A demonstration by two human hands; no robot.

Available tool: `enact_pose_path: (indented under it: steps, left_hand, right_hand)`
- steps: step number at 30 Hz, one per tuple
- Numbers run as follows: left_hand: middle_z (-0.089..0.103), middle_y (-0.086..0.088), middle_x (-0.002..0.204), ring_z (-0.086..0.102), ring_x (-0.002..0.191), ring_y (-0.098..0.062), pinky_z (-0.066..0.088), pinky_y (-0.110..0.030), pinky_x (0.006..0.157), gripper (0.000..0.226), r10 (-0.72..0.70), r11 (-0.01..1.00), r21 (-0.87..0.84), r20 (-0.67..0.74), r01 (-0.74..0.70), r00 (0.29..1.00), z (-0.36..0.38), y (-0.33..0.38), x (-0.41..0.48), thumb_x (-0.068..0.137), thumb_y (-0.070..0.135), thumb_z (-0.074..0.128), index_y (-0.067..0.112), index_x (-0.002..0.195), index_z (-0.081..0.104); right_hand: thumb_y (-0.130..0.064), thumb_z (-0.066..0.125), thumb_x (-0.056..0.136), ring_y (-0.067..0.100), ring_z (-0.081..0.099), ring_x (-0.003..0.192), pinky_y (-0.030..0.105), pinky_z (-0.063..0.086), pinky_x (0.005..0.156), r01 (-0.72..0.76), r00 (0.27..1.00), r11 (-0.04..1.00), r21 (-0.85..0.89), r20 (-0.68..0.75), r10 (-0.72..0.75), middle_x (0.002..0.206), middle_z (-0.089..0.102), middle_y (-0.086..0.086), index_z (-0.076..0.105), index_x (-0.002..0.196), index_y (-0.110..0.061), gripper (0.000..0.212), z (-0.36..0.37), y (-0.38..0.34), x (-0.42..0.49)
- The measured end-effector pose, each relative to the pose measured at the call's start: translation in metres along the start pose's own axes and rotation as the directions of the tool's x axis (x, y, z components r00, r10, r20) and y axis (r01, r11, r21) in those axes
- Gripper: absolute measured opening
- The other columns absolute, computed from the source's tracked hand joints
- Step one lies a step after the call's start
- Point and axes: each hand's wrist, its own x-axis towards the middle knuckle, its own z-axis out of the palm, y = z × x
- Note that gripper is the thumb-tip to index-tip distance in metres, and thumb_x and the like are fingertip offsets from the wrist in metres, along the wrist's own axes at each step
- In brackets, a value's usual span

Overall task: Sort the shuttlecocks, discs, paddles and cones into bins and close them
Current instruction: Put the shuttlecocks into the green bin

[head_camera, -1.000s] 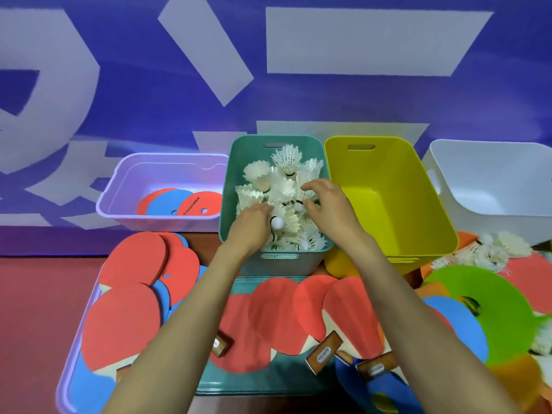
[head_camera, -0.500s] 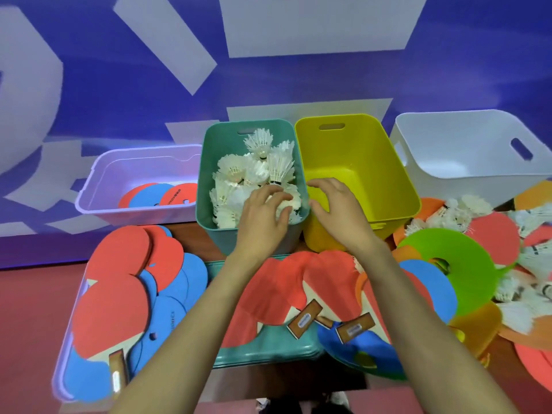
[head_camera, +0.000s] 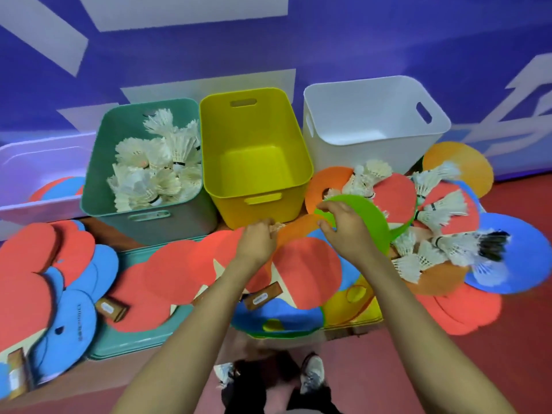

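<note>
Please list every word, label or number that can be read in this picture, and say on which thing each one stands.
Nothing can be read with certainty.
White label on the middle paddle grip: blurred.
White label on the left paddle grip: blurred.
Dark print on the blue disc: too small.
White shapes on the wall: cut off, not legible.

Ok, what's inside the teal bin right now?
White shuttlecocks, heaped loosely in the teal bin; the pile hides the bin's floor and anything beneath it.
</note>
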Motion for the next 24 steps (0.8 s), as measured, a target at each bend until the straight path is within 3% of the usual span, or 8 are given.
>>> enact_pose_path:
  steps: [6, 10, 12, 15, 18, 21, 24]
  left_hand:
    - [0.064, -0.022, 0.117, 0.058, 0.109, -0.037, 0.042, -0.036, 0.084, 0.03, -0.158, 0.982, -0.103, 0.033, 0.16, 0.987, 0.015, -0.005, 0.024, 0.097, 0.013, 0.043, 0.008, 0.12, 0.061]
    - [0.063, -0.018, 0.122, 0.057, 0.114, -0.034, 0.041, -0.034, 0.09, 0.033, -0.128, 0.986, -0.086, 0.142, 0.141, 0.982, 0.01, -0.014, 0.032, 0.094, 0.004, 0.043, 0.01, 0.12, 0.063]
    - [0.064, -0.016, 0.12, 0.059, 0.111, -0.032, 0.043, -0.033, 0.089, 0.032, -0.104, 0.982, -0.133, 0.214, 0.134, 0.971, 0.01, -0.019, 0.034, 0.091, 0.005, 0.046, 0.008, 0.116, 0.065]
    - [0.069, -0.018, 0.106, 0.064, 0.101, -0.033, 0.049, -0.041, 0.085, 0.03, -0.153, 0.955, -0.224, 0.194, 0.195, 0.969, 0.014, -0.034, 0.04, 0.082, 0.013, 0.05, 0.005, 0.105, 0.068]
    - [0.072, -0.016, 0.097, 0.067, 0.095, -0.03, 0.051, -0.04, 0.081, 0.018, -0.21, 0.93, -0.268, 0.181, 0.253, 0.961, 0.021, -0.042, 0.044, 0.084, 0.01, 0.061, 0.007, 0.099, 0.068]
    - [0.073, -0.014, 0.092, 0.067, 0.092, -0.028, 0.048, -0.035, 0.074, 0.012, -0.208, 0.944, -0.226, 0.165, 0.242, 0.964, 0.024, -0.037, 0.046, 0.083, 0.015, 0.066, 0.012, 0.092, 0.072]
    - [0.072, -0.014, 0.093, 0.065, 0.092, -0.032, 0.049, -0.04, 0.075, 0.015, -0.22, 0.958, -0.174, 0.067, 0.228, 0.973, 0.027, -0.035, 0.047, 0.087, 0.021, 0.06, 0.012, 0.09, 0.071]
  right_hand:
    - [-0.023, 0.054, 0.093, 0.031, 0.048, 0.116, 0.034, 0.036, 0.099, 0.059, 0.978, 0.997, -0.051, 0.201, -0.048, 0.119, 0.059, 0.015, 0.059, 0.12, -0.01, 0.031, 0.028, 0.0, 0.031]
    - [-0.033, 0.044, 0.096, 0.033, 0.05, 0.116, 0.041, 0.038, 0.099, 0.085, 0.935, 0.968, -0.237, 0.354, 0.004, 0.12, 0.06, 0.015, 0.061, 0.119, -0.018, 0.032, 0.05, -0.011, 0.055]
    - [-0.036, 0.039, 0.097, 0.032, 0.049, 0.119, 0.047, 0.031, 0.102, 0.073, 0.906, 0.934, -0.349, 0.416, 0.084, 0.123, 0.059, 0.014, 0.061, 0.118, -0.021, 0.034, 0.057, -0.017, 0.06]
    - [-0.038, 0.042, 0.092, 0.032, 0.053, 0.116, 0.049, 0.027, 0.105, -0.045, 0.916, 0.917, -0.397, 0.35, 0.196, 0.118, 0.063, 0.015, 0.065, 0.107, -0.014, 0.037, 0.068, -0.027, 0.067]
    - [-0.04, 0.05, 0.088, 0.032, 0.053, 0.117, 0.052, 0.023, 0.11, -0.137, 0.91, 0.903, -0.406, 0.308, 0.277, 0.119, 0.062, 0.015, 0.065, 0.104, -0.011, 0.037, 0.077, -0.037, 0.075]
    - [-0.04, 0.055, 0.087, 0.03, 0.053, 0.12, 0.054, 0.019, 0.111, -0.164, 0.897, 0.878, -0.449, 0.302, 0.322, 0.122, 0.061, 0.013, 0.063, 0.109, -0.012, 0.037, 0.081, -0.042, 0.077]
    - [-0.027, 0.052, 0.089, 0.03, 0.058, 0.112, 0.051, 0.019, 0.111, -0.167, 0.931, 0.871, -0.461, 0.218, 0.294, 0.112, 0.066, 0.013, 0.065, 0.101, -0.012, 0.023, 0.083, -0.043, 0.075]
